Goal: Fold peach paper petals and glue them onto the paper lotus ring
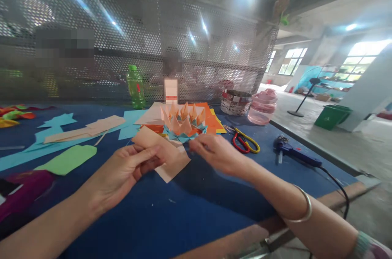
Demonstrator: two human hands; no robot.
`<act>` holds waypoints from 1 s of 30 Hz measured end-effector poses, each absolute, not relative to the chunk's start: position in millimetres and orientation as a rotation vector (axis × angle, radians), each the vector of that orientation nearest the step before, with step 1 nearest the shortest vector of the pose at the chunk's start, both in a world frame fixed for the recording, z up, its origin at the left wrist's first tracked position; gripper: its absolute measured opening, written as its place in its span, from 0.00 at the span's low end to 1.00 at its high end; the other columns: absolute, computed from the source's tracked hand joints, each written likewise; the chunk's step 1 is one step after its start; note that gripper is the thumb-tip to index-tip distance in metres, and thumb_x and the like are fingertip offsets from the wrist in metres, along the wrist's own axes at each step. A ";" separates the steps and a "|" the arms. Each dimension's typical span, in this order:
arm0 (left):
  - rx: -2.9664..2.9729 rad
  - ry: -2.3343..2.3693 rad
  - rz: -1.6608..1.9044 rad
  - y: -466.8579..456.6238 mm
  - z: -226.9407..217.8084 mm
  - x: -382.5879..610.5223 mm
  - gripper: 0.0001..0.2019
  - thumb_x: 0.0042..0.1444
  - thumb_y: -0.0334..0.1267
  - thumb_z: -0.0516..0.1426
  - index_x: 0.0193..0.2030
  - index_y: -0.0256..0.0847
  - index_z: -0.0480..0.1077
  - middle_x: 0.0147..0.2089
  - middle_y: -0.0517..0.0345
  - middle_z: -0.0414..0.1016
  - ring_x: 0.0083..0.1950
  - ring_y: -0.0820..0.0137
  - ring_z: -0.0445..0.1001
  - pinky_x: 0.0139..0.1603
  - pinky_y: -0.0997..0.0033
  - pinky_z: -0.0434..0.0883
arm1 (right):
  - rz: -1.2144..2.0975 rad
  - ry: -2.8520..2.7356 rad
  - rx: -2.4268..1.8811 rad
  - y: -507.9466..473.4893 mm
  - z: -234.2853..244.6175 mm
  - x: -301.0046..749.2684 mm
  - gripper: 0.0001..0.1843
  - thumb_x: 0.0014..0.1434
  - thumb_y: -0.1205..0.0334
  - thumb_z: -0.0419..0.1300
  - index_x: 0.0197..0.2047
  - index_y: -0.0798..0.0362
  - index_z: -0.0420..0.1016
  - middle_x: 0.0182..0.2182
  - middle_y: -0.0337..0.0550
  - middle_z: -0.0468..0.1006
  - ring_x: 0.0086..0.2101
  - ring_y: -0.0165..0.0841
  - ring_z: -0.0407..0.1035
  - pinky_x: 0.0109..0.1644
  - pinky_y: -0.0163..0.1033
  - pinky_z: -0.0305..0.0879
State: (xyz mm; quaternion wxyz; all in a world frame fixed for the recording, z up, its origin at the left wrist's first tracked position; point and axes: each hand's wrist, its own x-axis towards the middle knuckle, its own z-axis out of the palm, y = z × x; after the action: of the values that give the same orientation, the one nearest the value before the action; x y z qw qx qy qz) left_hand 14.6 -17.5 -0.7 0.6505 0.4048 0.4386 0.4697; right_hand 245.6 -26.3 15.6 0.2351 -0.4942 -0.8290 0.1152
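From the near side of the tabletop (122, 228), your head camera looks forward and down, close above your left hand (131, 165) and right hand (218, 153), facing the perforated screen (134, 34) beyond it.

I see room to pass over the blue bench (171, 222) on the near side of the left hand (137, 165) and right hand (219, 155); between the two, a held tan sheet (173, 161) takes up part of the gap. Straight ahead, the spiky folded-paper piece (180, 125) blocks the way, and beyond it the mesh screen (202, 18). On the right, a bare lane runs between the scissors (239, 143) and the glue gun (298, 154), whose cord (340, 186) trails off the edge. Leftward, a green tag (70, 158) crowds in.
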 end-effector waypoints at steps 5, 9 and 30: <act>0.866 1.008 1.099 -17.7 6.1 15.1 0.11 0.58 0.22 0.56 0.31 0.33 0.79 0.34 0.49 0.84 0.31 0.71 0.81 0.36 0.80 0.79 | -0.216 -2.098 -2.265 -14.2 44.5 311.5 0.14 0.64 0.62 0.51 0.43 0.58 0.76 0.42 0.60 0.79 0.44 0.46 0.73 0.43 0.42 0.62; 0.860 0.973 1.085 -19.5 6.5 16.5 0.09 0.58 0.22 0.57 0.31 0.32 0.78 0.34 0.48 0.84 0.31 0.71 0.81 0.36 0.79 0.79 | -0.140 -2.043 -2.488 -1.8 33.3 354.0 0.12 0.54 0.68 0.59 0.42 0.64 0.76 0.43 0.67 0.78 0.46 0.52 0.73 0.43 0.44 0.63; 0.897 0.950 1.194 -15.9 6.6 12.2 0.07 0.50 0.20 0.62 0.32 0.34 0.79 0.34 0.52 0.84 0.32 0.72 0.81 0.36 0.81 0.78 | -0.187 -1.753 -2.404 14.7 20.8 352.3 0.24 0.58 0.62 0.55 0.56 0.64 0.62 0.46 0.67 0.76 0.46 0.52 0.73 0.40 0.43 0.63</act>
State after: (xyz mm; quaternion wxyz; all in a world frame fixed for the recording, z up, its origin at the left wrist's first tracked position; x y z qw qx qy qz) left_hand 12.2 -15.9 6.6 0.6330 0.3924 0.4155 0.5222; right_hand 352.3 14.7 20.8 0.0800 -0.8038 -0.5861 -0.0625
